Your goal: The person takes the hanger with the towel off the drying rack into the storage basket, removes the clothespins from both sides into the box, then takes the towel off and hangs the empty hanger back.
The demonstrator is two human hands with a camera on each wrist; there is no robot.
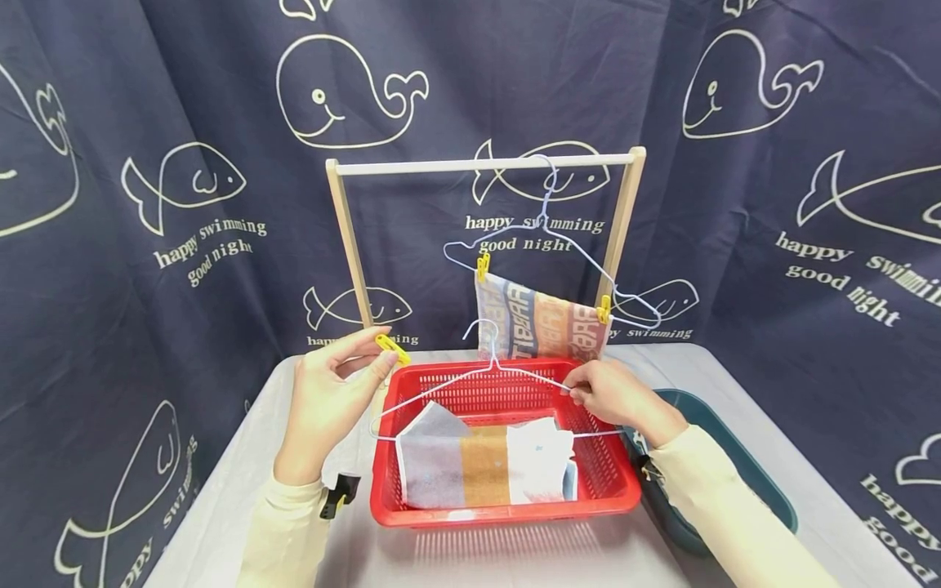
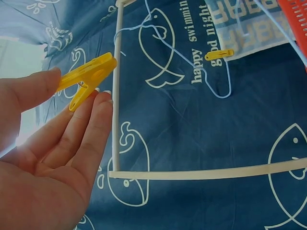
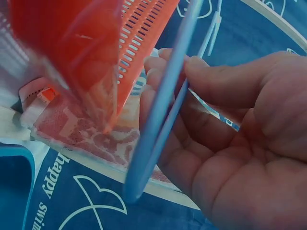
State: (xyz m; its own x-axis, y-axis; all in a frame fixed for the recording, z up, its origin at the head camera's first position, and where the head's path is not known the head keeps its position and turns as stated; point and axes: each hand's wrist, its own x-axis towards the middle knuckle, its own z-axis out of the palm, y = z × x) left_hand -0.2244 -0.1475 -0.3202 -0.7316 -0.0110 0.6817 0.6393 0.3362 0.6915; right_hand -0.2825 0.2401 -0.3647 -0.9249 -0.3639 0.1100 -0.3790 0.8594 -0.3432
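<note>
My left hand (image 1: 323,400) pinches a yellow clothespin (image 1: 394,349) between thumb and index finger, left of the hanger. In the left wrist view the clothespin (image 2: 93,72) points up and right, the other fingers stretched out below it. With thumb and fingers, my right hand (image 1: 617,396) grips the right shoulder of a pale blue wire hanger (image 1: 495,361). A striped grey, orange and white cloth (image 1: 485,465) lies across the hanger's lower bar, over the red basket (image 1: 507,514). Whether the cloth is folded over the bar cannot be told.
Behind, a wooden rack (image 1: 441,167) carries another hanger (image 1: 581,251) with a patterned towel (image 1: 544,318) held by yellow clothespins (image 1: 482,267). A dark green basin (image 1: 742,457) stands right of the basket on the white table (image 1: 294,457). A whale-print curtain (image 1: 470,73) surrounds the table.
</note>
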